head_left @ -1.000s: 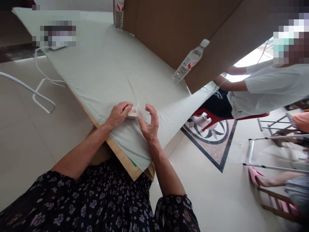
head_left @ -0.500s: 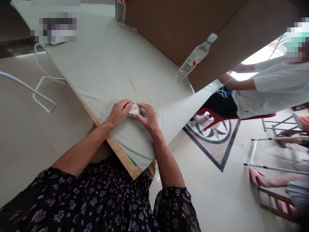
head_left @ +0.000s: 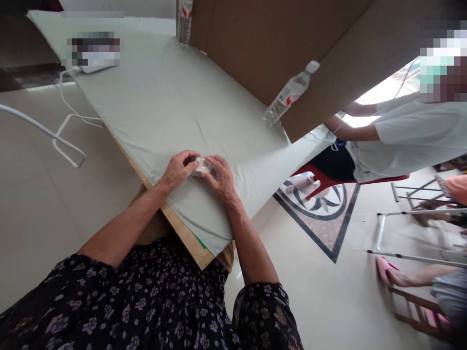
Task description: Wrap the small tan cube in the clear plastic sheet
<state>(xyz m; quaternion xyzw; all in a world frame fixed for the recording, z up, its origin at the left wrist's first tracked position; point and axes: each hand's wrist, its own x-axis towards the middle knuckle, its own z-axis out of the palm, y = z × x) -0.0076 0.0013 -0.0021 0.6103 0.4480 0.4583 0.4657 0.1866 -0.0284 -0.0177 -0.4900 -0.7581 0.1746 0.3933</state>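
A small, pale, see-through box (head_left: 203, 166) with faint reddish marks lies at the near corner of the cloth-covered table (head_left: 160, 107). My left hand (head_left: 180, 168) grips its left end, thumb and fingers bent around it. From the other side, my right hand (head_left: 221, 179) closes on the right end with thumb and fingertips. The fingers cover both ends of the box, and what is inside is too small to make out.
A tilted water bottle (head_left: 290, 95) stands by a large brown cardboard panel (head_left: 255, 43); another bottle (head_left: 185, 24) is farther back. A white device (head_left: 98, 63) with a cable sits at far left. A person in a white shirt (head_left: 412, 133) is at right.
Both hands stay on the small box at nearly the same spot, with the right hand's fingers slightly shifted leftward. The surroundings move a little in view as the head turns.
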